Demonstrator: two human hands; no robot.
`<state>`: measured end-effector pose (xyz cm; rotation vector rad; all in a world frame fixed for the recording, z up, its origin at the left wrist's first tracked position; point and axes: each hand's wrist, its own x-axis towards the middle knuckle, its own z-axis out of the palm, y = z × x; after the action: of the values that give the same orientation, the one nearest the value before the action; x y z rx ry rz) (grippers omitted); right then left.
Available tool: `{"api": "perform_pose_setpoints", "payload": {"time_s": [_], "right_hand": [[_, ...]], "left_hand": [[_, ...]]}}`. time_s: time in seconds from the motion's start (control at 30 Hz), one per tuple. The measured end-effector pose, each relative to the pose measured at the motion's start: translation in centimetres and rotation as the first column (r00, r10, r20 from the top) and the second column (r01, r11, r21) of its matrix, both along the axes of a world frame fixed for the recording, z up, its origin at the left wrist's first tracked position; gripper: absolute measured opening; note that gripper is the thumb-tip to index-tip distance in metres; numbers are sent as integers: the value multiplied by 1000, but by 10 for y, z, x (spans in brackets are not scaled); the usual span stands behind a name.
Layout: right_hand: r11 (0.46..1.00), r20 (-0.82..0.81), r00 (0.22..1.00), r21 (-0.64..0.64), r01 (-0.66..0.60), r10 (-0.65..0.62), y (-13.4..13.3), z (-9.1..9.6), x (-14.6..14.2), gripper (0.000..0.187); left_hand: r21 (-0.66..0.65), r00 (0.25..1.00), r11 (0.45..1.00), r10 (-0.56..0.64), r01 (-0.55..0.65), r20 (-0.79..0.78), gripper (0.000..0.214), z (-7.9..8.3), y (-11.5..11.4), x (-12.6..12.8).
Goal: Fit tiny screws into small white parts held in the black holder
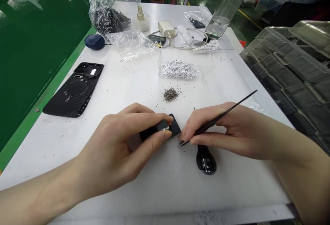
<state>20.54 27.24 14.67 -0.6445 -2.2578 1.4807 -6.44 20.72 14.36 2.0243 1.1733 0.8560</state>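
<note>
Between thumb and index finger, my left hand [126, 139] pinches a small black plastic part [162, 125] with a white bit at its edge. Under those fingers lies a flat black block [176, 126]. My right hand [219, 128] is closed round dark tweezers [219, 116], their tips pointing down at the tabletop just right of the block. Beneath the right hand rests a screwdriver with a rounded black handle [206, 161]; the hand hides most of its shaft. A pile of tiny metal pieces [170, 95], perhaps screws, sits beyond the hands.
Behind the pile stands a clear tray [206, 67] of small white parts [179, 70]. A black phone [74, 89] lies left. Farther back are a plastic bag [108, 15] of black parts, a small bottle [140, 17] and a charger [166, 29]. Clear bins [291, 66] stand right.
</note>
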Motion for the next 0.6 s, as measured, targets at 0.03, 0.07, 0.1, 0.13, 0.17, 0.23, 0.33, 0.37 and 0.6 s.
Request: {"api": "perform_pose_setpoints", "payload": {"time_s": [0.03, 0.07, 0.1, 0.13, 0.17, 0.23, 0.33, 0.37, 0.6], "right_hand": [[1000, -6, 1000, -4, 2, -2, 0, 0, 0, 17], [1000, -9, 1000, -8, 6, -7, 0, 0, 0, 16], [1000, -9, 1000, -14, 12, -12, 0, 0, 0, 16], [1000, -9, 1000, -19, 17, -17, 0, 1, 0, 15], [999, -10, 1000, -24, 22, -22, 0, 1, 0, 15], [998, -19, 999, -27, 51, -51, 0, 4, 1, 13], [976, -154, 964, -56, 210, -216, -3, 7, 0, 7], [960, -220, 934, -79, 270, -281, -4, 8, -1, 5], [969, -335, 909, -72, 236, -247, -17, 4, -12, 14]], "left_hand": [[0, 1000, 1000, 1, -1, -1, 24, 0, 0, 0], [0, 1000, 1000, 2, -2, 0, 24, 0, 0, 0], [3, 1000, 1000, -1, 1, 4, 24, 1, 0, 0], [1, 1000, 1000, -1, 1, 3, 24, 1, 0, -1], [0, 1000, 1000, -1, 1, 3, 25, 1, 1, -1], [-5, 1000, 1000, 1, -1, 8, 26, 2, 1, -1], [-10, 999, 999, -30, 31, 42, 26, 2, 1, 0], [-8, 997, 999, -51, 51, 56, 26, 1, 0, 0], [-4, 983, 988, -150, 152, 101, 23, -2, -2, 0]]}}
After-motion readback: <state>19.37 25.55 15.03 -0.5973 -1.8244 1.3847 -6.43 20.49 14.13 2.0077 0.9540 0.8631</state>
